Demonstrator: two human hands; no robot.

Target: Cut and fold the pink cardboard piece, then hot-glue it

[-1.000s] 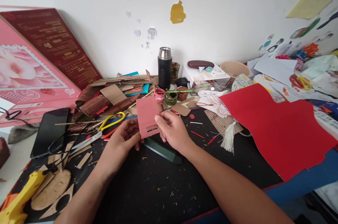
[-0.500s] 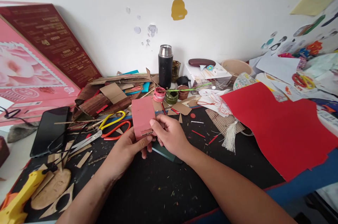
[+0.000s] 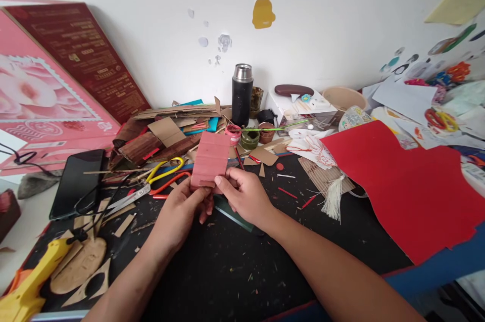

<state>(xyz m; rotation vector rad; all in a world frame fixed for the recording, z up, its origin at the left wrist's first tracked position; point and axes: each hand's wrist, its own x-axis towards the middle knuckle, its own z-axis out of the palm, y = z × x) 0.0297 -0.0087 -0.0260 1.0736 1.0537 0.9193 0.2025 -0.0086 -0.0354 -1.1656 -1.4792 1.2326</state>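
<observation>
A pink-painted piece of cardboard (image 3: 212,154) is held up between both hands over the black table. My left hand (image 3: 186,207) pinches its lower left edge, thumb in front at a small dark red strip (image 3: 206,183) along the bottom. At the lower right, my right hand (image 3: 244,193) grips the same piece, its thumb pressed on the front and its fingers behind, partly hidden. Beneath the hands lies a dark green flat object (image 3: 234,215), mostly covered. Scissors (image 3: 151,185) with yellow and red handles rest just left of the cardboard.
A black flask (image 3: 242,97) and small paint jars (image 3: 250,138) stand behind the hands. Red sheet (image 3: 409,185) covers the right side. A phone (image 3: 78,183), yellow glue gun (image 3: 34,279) and cardboard scraps (image 3: 125,225) lie left. A pink box (image 3: 45,89) leans against the wall.
The cardboard has been raised and tilted slightly, and my left thumb has shifted onto the strip at its bottom edge. The whole view has moved a little, so surroundings appear farther right.
</observation>
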